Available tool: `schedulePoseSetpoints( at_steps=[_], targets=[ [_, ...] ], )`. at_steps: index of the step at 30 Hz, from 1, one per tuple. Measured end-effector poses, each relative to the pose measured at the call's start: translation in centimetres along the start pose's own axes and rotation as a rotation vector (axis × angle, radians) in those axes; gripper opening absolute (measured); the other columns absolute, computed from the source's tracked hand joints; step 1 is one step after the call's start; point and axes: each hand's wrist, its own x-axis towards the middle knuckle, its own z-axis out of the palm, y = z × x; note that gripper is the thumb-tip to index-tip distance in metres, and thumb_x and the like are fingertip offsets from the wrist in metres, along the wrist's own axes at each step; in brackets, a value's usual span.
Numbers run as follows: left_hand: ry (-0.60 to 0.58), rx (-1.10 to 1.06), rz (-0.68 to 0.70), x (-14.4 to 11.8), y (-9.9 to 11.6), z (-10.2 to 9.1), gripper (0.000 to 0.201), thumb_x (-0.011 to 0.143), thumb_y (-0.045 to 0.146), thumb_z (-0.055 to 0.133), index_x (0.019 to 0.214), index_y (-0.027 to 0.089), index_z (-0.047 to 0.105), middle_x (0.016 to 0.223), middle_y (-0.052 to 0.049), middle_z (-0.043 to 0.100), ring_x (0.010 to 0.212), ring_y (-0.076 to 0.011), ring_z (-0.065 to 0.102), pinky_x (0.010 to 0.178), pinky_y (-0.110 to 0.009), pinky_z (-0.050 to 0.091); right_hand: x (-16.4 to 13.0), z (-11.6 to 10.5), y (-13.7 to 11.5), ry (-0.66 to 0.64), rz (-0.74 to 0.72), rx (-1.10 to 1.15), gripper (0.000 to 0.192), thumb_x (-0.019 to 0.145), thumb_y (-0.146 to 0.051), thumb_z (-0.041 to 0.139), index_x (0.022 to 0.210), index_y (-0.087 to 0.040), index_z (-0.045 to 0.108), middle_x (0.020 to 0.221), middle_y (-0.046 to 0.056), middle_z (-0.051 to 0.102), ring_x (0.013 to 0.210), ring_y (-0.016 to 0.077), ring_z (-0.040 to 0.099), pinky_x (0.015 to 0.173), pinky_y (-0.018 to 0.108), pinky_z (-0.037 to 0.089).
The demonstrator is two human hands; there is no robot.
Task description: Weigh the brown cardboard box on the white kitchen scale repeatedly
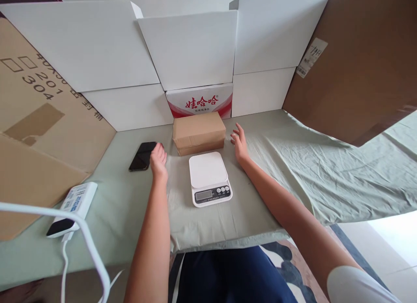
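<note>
A white kitchen scale lies flat on the green cloth, its dark display and round buttons facing me. Just behind it sits a closed brown cardboard box. My left hand rests on its edge left of the scale, beside a black smartphone whose right side it partly covers; its fingers are loosely curved and nothing shows in them. To the right of the box is my right hand, fingers apart, holding nothing and not touching the box.
White boxes form a wall at the back, with a red-and-white printed carton among them. Large cardboard boxes flank the left and right. A white power bank or power strip with a white cable lies at left.
</note>
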Motion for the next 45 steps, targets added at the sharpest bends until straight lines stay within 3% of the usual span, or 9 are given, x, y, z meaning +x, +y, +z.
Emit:
schedulePoseSetpoints(
  at_steps=[7,12,19,26,30,39,45],
  targets=[
    [-0.076,-0.033,0.022,-0.6,-0.4,0.9,0.064,0.088,0.043,0.038,0.145,0.022,0.059,0.158,-0.013,0.049,0.148,-0.0226,0.044,0.120,-0.040,0.035,-0.1,0.1,-0.2,-0.016,0.033,0.048,0.063,0.089,-0.055,0.048,0.149,-0.034,0.044,0.155,0.007,0.047,0.140,0.0285,0.048,0.116,0.058,0.042],
    [-0.099,-0.031,0.016,-0.7,-0.7,1.0,0.066,0.091,0.050,0.032,0.141,0.020,0.062,0.157,-0.014,0.050,0.148,-0.0243,0.043,0.120,-0.040,0.035,-0.2,0.1,-0.3,-0.047,0.003,0.038,0.063,0.089,-0.055,0.050,0.148,-0.035,0.046,0.157,0.006,0.047,0.139,0.0290,0.049,0.116,0.057,0.041],
    [-0.117,0.009,0.011,-0.7,-1.5,1.6,0.066,0.088,0.055,0.042,0.140,0.020,0.064,0.153,-0.015,0.055,0.145,-0.0270,0.048,0.124,-0.043,0.030,-0.9,0.8,-0.9,-0.137,-0.009,0.026,0.067,0.090,-0.058,0.050,0.151,-0.032,0.044,0.151,0.008,0.053,0.138,0.0287,0.051,0.116,0.053,0.043],
    [-0.137,0.028,-0.001,-1.1,-1.3,1.8,0.066,0.086,0.051,0.046,0.140,0.018,0.064,0.152,-0.015,0.055,0.144,-0.0281,0.049,0.124,-0.043,0.029,-2.2,2.2,-1.6,-0.183,-0.017,0.070,0.071,0.092,-0.058,0.050,0.156,-0.030,0.036,0.162,0.008,0.043,0.142,0.0292,0.047,0.120,0.053,0.039],
    [-0.138,0.022,0.000,-1.2,-1.3,2.0,0.066,0.086,0.050,0.046,0.140,0.017,0.065,0.153,-0.015,0.054,0.145,-0.0287,0.048,0.124,-0.043,0.030,-2.2,2.3,-1.7,-0.170,-0.028,0.064,0.075,0.091,-0.059,0.052,0.156,-0.026,0.036,0.163,0.011,0.041,0.142,0.0306,0.047,0.121,0.053,0.037],
    [-0.143,0.010,0.004,-1.1,-1.5,1.9,0.065,0.085,0.052,0.046,0.137,0.020,0.067,0.152,-0.013,0.056,0.145,-0.0277,0.047,0.123,-0.043,0.031,-2.1,2.3,-1.3,-0.172,-0.054,0.056,0.072,0.092,-0.059,0.052,0.156,-0.029,0.037,0.163,0.008,0.042,0.145,0.0293,0.044,0.122,0.053,0.036],
    [-0.143,0.004,-0.005,-1.2,-1.7,2.2,0.064,0.085,0.049,0.044,0.136,0.019,0.068,0.151,-0.014,0.057,0.144,-0.0275,0.049,0.122,-0.043,0.033,-2.1,2.5,-1.4,-0.179,-0.045,0.064,0.076,0.092,-0.059,0.049,0.159,-0.027,0.030,0.166,0.008,0.038,0.149,0.0281,0.040,0.125,0.052,0.032]
  ],
)
